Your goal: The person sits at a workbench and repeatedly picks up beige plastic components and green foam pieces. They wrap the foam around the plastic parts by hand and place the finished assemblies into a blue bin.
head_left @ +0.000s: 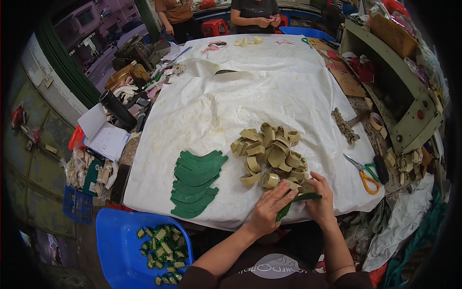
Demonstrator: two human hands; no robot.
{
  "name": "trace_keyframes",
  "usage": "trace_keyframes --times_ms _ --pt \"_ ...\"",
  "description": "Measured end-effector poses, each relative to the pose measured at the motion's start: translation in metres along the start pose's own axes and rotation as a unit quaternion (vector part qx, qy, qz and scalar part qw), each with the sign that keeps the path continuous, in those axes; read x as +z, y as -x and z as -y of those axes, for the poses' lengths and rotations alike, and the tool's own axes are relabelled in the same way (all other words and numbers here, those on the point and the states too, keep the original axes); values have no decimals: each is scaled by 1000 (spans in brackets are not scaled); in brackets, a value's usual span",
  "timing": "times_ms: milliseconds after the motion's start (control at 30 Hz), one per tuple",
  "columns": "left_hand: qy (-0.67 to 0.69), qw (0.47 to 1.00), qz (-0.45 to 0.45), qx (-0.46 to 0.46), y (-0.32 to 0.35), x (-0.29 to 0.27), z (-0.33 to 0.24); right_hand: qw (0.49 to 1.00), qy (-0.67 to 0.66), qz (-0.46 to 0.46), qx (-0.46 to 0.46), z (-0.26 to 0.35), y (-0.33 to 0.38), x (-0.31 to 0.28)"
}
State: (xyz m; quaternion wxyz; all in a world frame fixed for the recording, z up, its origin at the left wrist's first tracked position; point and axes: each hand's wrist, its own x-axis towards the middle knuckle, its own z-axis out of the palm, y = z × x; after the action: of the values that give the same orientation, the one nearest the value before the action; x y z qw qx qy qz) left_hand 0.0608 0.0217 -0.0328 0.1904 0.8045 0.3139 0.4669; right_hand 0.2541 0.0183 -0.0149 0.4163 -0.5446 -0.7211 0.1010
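Observation:
My left hand (270,211) and my right hand (321,198) are close together at the table's near edge. Between them runs a curved dark green strip (308,197), with a glittery green part (284,212) showing below the left fingers. The right fingers pinch the strip's end; the left fingers press over its other side. Whether a beige piece sits inside the strip is hidden by the fingers. Just beyond my hands lies a heap of beige, curved, block-like pieces (275,156). To the left, several curved green strips (195,185) overlap in a row.
A blue tub (108,231) at lower left holds green-wrapped beige blocks (166,248). Scissors (363,173) with orange and green handles lie at right. A black bottle (118,110) and notebook (106,137) stand left. Two people (255,17) are beyond the white-covered table (192,115).

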Motion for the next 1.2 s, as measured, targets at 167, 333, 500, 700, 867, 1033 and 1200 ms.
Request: trace_keyframes --times_ms 167,333,500,700,867,1033,1200 --pt "127 988 -50 -77 2 3 -7 997 45 13 66 -20 13 -17" --pt "326 896 -140 -267 7 -1 -16 987 154 34 -32 -19 15 -30" --pt "530 743 -201 -356 4 -25 -17 992 91 81 -22 -14 19 -19" --pt "491 772 -179 -361 15 -41 -18 999 40 32 14 -18 14 -11" --pt "544 720 -205 -379 11 -51 -19 998 33 44 35 -18 15 -17" --pt "505 768 -188 -346 19 -52 -29 934 -349 -53 53 60 6 -31" --pt "536 750 -185 -340 12 -42 -46 940 -303 -44 -154 77 -3 8"
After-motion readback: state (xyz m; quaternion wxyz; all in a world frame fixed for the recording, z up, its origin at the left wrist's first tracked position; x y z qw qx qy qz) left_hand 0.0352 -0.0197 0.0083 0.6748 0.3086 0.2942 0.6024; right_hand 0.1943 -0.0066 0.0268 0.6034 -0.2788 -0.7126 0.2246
